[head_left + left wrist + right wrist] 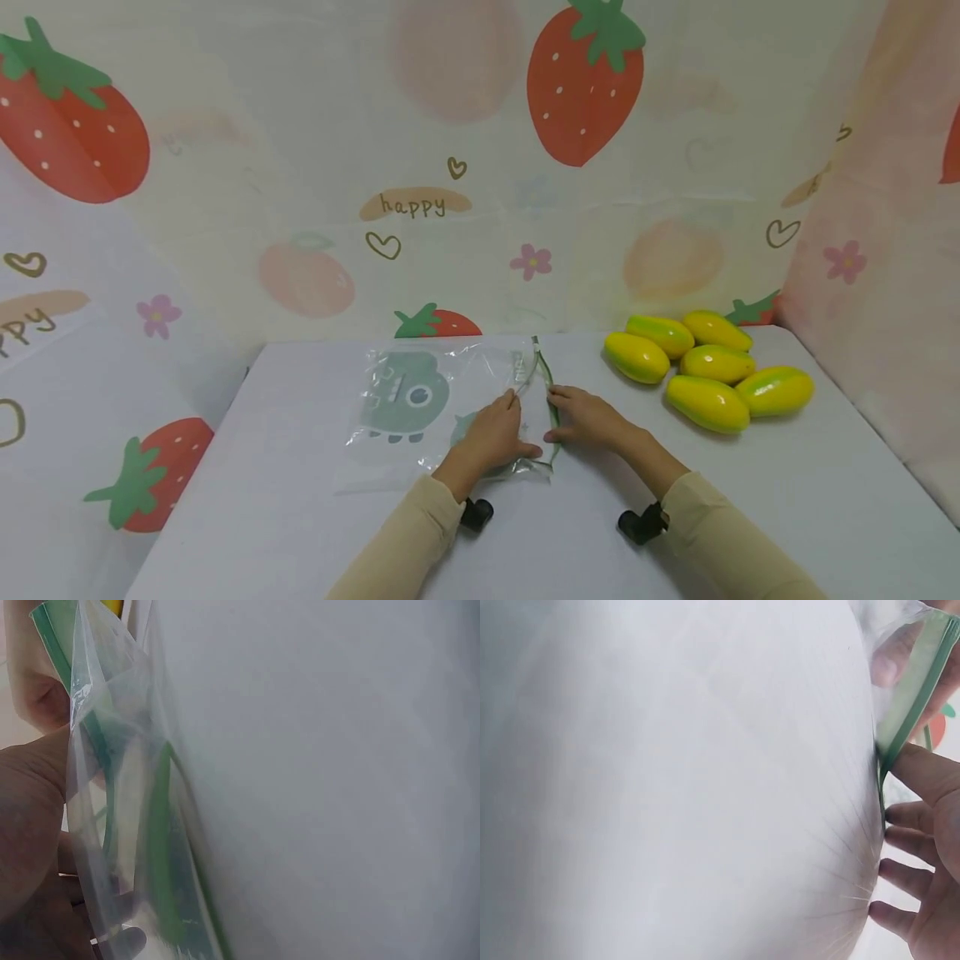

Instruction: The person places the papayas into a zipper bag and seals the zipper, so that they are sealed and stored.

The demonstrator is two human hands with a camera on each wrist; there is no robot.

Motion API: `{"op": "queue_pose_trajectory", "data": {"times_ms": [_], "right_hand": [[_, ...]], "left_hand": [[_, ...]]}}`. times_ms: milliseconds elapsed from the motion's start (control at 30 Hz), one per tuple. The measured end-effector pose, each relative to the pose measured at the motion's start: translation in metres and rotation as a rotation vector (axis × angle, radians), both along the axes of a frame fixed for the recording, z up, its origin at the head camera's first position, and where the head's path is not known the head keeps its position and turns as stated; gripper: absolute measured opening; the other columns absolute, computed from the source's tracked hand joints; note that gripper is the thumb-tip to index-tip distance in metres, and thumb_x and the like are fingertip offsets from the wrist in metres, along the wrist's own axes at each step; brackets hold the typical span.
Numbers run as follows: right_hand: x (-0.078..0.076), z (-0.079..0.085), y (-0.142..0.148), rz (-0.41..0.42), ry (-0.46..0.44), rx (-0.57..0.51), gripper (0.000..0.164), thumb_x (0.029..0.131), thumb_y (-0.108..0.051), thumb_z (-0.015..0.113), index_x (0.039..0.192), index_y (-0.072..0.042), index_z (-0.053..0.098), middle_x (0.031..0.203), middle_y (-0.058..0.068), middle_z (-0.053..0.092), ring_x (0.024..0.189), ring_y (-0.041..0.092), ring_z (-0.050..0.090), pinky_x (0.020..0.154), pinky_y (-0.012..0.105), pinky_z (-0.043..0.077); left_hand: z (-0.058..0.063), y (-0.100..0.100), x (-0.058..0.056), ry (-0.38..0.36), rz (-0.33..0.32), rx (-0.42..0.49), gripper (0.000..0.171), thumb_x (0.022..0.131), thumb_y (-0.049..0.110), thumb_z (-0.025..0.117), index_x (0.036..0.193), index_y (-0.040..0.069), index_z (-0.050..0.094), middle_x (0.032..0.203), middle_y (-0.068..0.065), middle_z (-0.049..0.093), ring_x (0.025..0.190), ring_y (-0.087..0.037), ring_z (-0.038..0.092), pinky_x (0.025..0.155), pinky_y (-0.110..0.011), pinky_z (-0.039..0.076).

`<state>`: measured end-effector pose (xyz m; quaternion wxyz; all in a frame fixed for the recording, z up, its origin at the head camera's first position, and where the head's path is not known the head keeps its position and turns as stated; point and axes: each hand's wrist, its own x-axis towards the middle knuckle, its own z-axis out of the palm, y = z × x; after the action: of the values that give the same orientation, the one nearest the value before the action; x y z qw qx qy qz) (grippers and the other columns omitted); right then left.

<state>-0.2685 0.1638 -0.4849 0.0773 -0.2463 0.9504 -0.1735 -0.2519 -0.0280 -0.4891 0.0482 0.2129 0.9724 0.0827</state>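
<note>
Clear plastic bag (405, 396), flat on the desk (285, 475) beneath and to the left of the left hand (489, 433) and reaching to the right hand (588, 417); seemingly at the opening step, with wider parting of the lips probably called for next. Fingertips of both hands at the mouth, pinching or merely pressing impossible to tell. Glossy, creased, printed with a grey-green creature, green-edged at the parted mouth.

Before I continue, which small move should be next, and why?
Perhaps your right hand, touching the green edge of the clear bag, should ease that edge a little away from your left hand, because the bag seems narrowly open compared with the yellow-green fruits.
</note>
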Motion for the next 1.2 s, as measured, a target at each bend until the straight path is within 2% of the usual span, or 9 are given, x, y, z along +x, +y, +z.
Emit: {"op": "queue_pose_trajectory", "data": {"times_ms": [167, 400, 567, 733, 900, 1033, 1200], "right_hand": [[0.0, -0.001, -0.002, -0.01, -0.004, -0.007, 0.068, 0.083, -0.039, 0.075, 0.135, -0.001, 0.055, 0.145, 0.022, 0.048, 0.134, 0.04, 0.046, 0.109, 0.055, 0.039], [0.002, -0.002, 0.002, -0.016, 0.041, -0.042, 0.064, 0.084, -0.039, 0.074, 0.134, -0.003, 0.057, 0.138, 0.023, 0.053, 0.127, 0.04, 0.051, 0.106, 0.054, 0.042], [0.004, 0.006, 0.009, -0.038, 0.055, -0.091, 0.062, 0.088, -0.035, 0.071, 0.137, -0.003, 0.054, 0.138, 0.025, 0.053, 0.126, 0.042, 0.05, 0.106, 0.056, 0.041], [0.003, 0.016, 0.019, -0.109, 0.08, -0.136, 0.067, 0.089, -0.034, 0.07, 0.144, -0.005, 0.046, 0.14, 0.026, 0.05, 0.129, 0.044, 0.047, 0.107, 0.059, 0.038], [-0.006, 0.025, 0.031, -0.132, 0.138, -0.132, 0.063, 0.089, -0.032, 0.07, 0.141, -0.003, 0.048, 0.136, 0.027, 0.053, 0.124, 0.044, 0.05, 0.105, 0.058, 0.041], [-0.012, 0.035, 0.042, -0.145, 0.142, -0.136, 0.062, 0.09, -0.03, 0.068, 0.14, 0.0, 0.048, 0.136, 0.028, 0.051, 0.123, 0.044, 0.05, 0.104, 0.058, 0.042], [-0.019, 0.045, 0.053, -0.162, 0.177, -0.095, 0.06, 0.09, -0.028, 0.069, 0.137, 0.004, 0.05, 0.132, 0.03, 0.053, 0.12, 0.045, 0.051, 0.104, 0.058, 0.041]], "left_hand": [[0.001, 0.001, 0.001, -0.043, 0.011, 0.041, 0.096, 0.077, 0.051, 0.078, 0.143, -0.009, 0.04, 0.152, -0.023, 0.038, 0.139, -0.03, 0.043, 0.112, -0.037, 0.039], [0.001, 0.003, 0.004, -0.063, 0.034, 0.063, 0.095, 0.076, 0.05, 0.078, 0.143, -0.006, 0.041, 0.152, -0.021, 0.038, 0.138, -0.029, 0.043, 0.109, -0.039, 0.043], [0.0, 0.003, 0.004, -0.081, 0.047, 0.085, 0.096, 0.076, 0.049, 0.079, 0.145, -0.005, 0.039, 0.154, -0.02, 0.036, 0.14, -0.029, 0.041, 0.109, -0.04, 0.043], [0.0, 0.002, 0.002, -0.114, 0.061, 0.129, 0.098, 0.076, 0.047, 0.08, 0.147, -0.004, 0.035, 0.155, -0.02, 0.034, 0.142, -0.03, 0.038, 0.111, -0.04, 0.04], [0.0, 0.001, 0.0, -0.14, 0.075, 0.155, 0.1, 0.075, 0.045, 0.081, 0.148, -0.003, 0.034, 0.156, -0.018, 0.033, 0.143, -0.029, 0.037, 0.113, -0.042, 0.039], [0.001, 0.001, -0.002, -0.147, 0.081, 0.154, 0.1, 0.074, 0.045, 0.082, 0.148, -0.002, 0.034, 0.156, -0.017, 0.033, 0.143, -0.029, 0.037, 0.114, -0.042, 0.038], [0.002, 0.002, -0.003, -0.116, 0.071, 0.145, 0.101, 0.073, 0.045, 0.083, 0.147, -0.004, 0.035, 0.155, -0.018, 0.035, 0.142, -0.029, 0.038, 0.113, -0.04, 0.038]]}}
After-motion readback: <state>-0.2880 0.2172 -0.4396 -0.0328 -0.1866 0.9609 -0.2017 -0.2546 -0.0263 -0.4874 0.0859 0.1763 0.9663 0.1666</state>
